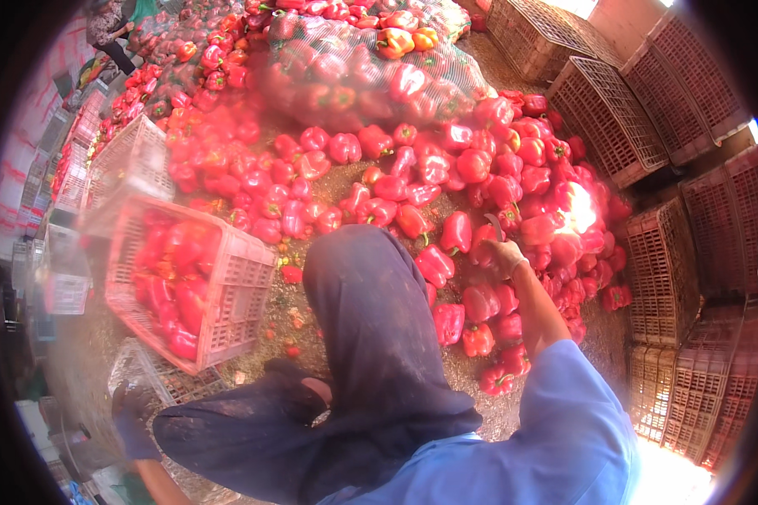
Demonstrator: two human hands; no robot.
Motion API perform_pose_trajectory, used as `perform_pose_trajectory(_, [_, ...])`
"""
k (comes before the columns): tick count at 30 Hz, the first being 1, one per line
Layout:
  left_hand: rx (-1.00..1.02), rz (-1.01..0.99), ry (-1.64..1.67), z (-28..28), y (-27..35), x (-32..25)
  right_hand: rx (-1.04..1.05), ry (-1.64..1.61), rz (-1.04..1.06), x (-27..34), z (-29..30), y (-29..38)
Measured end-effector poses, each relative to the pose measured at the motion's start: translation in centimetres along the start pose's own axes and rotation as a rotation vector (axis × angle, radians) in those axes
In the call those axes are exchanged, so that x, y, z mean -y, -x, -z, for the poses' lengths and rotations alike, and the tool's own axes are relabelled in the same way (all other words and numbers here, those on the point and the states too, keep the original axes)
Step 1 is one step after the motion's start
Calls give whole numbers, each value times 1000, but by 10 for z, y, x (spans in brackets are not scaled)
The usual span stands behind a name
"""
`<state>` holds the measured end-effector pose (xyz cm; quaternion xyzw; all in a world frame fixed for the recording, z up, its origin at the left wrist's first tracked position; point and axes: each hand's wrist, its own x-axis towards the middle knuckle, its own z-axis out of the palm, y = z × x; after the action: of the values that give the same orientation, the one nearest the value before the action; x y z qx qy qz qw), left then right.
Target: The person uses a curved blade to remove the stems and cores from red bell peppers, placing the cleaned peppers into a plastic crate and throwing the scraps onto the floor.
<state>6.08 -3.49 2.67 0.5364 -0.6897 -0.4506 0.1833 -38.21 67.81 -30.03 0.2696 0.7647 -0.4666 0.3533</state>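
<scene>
A small knife (496,226) with a curved blade points up out of my right hand (506,257), which is shut on its handle. That hand is over loose red bell peppers (457,232) on the floor. To the lower left is my left hand (132,413) in a dark glove, at the edge of a pale plastic crate (140,372). Whether its fingers grip that crate is blurred. A pinkish plastic crate (243,297) with red peppers (175,278) in it tilts towards me, left of my raised knee.
Filled mesh sacks (328,69) lie beyond the loose peppers. Stacked crates (663,271) line the right side, and another crate (136,161) stands behind the pinkish one. Scraps (297,322) litter the floor. Another person (110,28) is at the far upper left.
</scene>
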Motion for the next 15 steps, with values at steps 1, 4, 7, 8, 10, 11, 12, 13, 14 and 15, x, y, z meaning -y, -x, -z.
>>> perform_pose_trajectory(1, [9,-9,-13,7,-1,5,-55,-57,75,-2,-9,-4])
perform_pose_trajectory(4, [86,-33,19,-13,-15,12,-241,-192,282,-30,-5,-27])
perform_pose_trajectory(7, [65,-35,39,-12,-11,12,-263,-115,302,-32,-25,-26])
perform_pose_trajectory(8, [39,-33,39,-5,-6,10,-196,-74,259,-23,-33,-19])
perform_pose_trajectory(10, [81,-28,43,-14,-4,6,-222,145,335,-16,-21,-26])
perform_pose_trajectory(11, [104,-25,49,-20,-5,5,-239,257,373,-12,-10,-31])
perform_pose_trajectory(12, [101,-34,50,-23,-3,3,-250,370,413,-4,-4,-35])
perform_pose_trajectory(13, [94,-34,62,-28,-1,1,-219,355,406,-1,1,-37])
perform_pose_trajectory(14, [87,-33,74,-34,2,0,-188,341,399,-1,6,-36])
perform_pose_trajectory(15, [73,-32,79,-35,6,-2,-148,325,392,0,3,-35])
